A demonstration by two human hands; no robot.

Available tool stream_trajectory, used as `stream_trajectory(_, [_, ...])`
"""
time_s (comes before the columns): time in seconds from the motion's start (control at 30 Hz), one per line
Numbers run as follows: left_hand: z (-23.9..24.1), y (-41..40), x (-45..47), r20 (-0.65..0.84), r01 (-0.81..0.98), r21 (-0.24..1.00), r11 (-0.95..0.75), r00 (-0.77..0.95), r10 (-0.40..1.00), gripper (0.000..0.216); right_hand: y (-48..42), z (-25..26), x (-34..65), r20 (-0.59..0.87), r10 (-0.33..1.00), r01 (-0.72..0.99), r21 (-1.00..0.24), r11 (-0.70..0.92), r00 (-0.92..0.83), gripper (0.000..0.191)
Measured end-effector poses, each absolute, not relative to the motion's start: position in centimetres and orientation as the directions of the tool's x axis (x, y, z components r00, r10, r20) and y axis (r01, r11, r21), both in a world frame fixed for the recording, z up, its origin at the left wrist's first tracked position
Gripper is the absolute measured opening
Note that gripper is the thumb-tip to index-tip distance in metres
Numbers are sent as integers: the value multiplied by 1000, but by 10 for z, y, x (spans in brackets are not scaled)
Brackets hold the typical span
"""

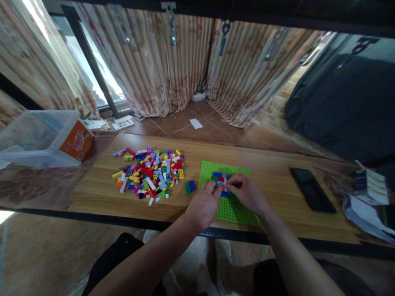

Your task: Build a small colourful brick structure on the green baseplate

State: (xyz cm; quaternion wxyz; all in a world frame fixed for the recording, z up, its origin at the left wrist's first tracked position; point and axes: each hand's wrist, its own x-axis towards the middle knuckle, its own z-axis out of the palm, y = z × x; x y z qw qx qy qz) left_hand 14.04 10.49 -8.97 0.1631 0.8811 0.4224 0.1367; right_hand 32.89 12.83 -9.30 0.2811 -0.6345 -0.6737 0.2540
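A green studded baseplate (237,213) lies on the wooden table with a low build of toy bricks (219,175) on it, blue around the edges with red and white pieces inside. My left hand (205,205) reaches in from the left, its fingers curled closed against the build's near left side. From the right, my right hand (248,193) pinches at the build's right side with thumb and index finger. My fingers cover part of the build. Just left of the baseplate sits a small group of green and blue bricks (190,187).
A heap of loose, many-coloured bricks (151,172) spreads over the left part of the table (101,185). Beyond it stands a clear plastic bin (40,135) with an orange label. A black phone (311,190) lies at right, near papers (367,213).
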Motion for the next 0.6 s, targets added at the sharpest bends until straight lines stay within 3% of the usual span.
stream_trajectory(0.2, [-90,101,145,101,747,291,-598,598,795,40,129,-90,325,54,998,729,-682,47,-14,11])
stream_trajectory(0.6, [-90,100,149,90,769,222,-599,596,798,39,132,-90,325,74,997,734,-675,66,-22,11])
